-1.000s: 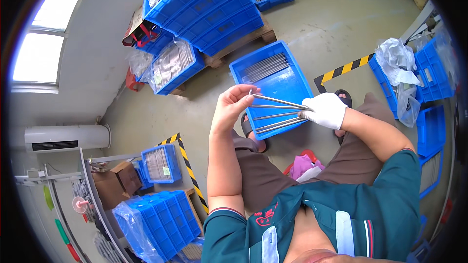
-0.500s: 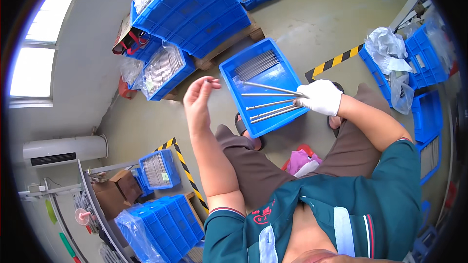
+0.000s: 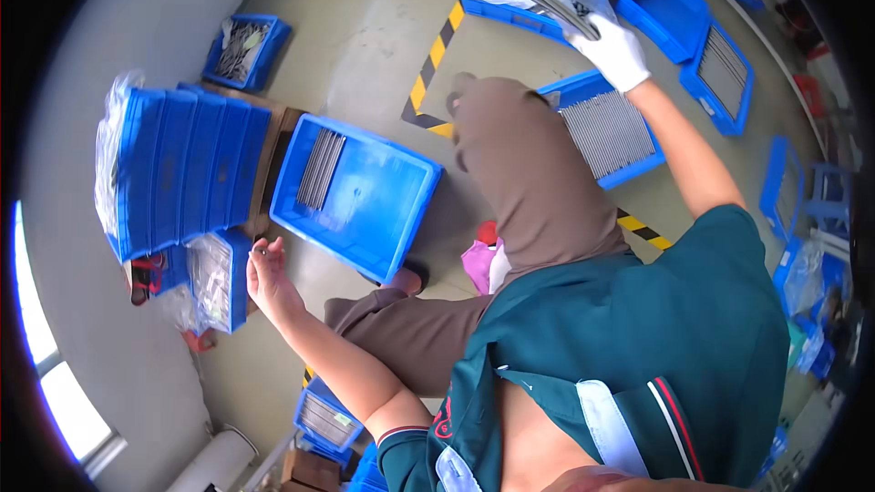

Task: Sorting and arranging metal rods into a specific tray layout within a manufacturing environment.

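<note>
Basically, metal rods [image 3: 547,2] gripped near end in gloved R hand [image 3: 618,53]; prob. stiff, slick, best held mid-length; L hand [image 3: 273,284] curled (contents unclear) near blue bin [image 3: 374,191].

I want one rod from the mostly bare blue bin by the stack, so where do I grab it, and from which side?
Probably pinch the rightmost rod near its middle, coming from the picture's right: the rods lie side by side toward the left end of the bin, leaving finger room beside them.
</note>
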`<state>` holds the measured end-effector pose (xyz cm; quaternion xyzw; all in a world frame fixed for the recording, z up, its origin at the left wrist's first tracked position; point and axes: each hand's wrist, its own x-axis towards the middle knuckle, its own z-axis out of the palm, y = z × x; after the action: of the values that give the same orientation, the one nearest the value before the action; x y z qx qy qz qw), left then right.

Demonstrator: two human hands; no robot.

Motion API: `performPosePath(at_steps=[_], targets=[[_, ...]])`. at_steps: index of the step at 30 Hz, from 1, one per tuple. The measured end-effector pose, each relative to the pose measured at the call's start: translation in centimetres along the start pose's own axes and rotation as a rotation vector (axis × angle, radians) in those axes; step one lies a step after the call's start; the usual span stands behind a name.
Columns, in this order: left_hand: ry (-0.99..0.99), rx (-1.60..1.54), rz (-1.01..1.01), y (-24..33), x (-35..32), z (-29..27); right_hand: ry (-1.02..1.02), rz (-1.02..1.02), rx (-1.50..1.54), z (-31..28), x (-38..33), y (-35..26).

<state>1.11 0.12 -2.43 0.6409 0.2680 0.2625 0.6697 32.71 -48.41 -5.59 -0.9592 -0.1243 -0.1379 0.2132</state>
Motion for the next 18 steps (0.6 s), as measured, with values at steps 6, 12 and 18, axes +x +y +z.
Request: performPosePath(at_steps=[6, 12, 18], targets=[[-0.034, -0.024, -0.160, -3.4, 0.6, -0.1, -0.434, 0.741, -0.149, 6.1, -15.2, 17.8], [-0.026, 0.075, -0.244, -3.0, 0.4, 0.1, -0.647, 1.026, -0.093, 10.7, -20.5, 16.9], [-0.054, 0.135, -0.264, -1.8, -0.5, 4.6, -0.727, 1.039, -0.083, 15.5, -20.7, 15.6]])
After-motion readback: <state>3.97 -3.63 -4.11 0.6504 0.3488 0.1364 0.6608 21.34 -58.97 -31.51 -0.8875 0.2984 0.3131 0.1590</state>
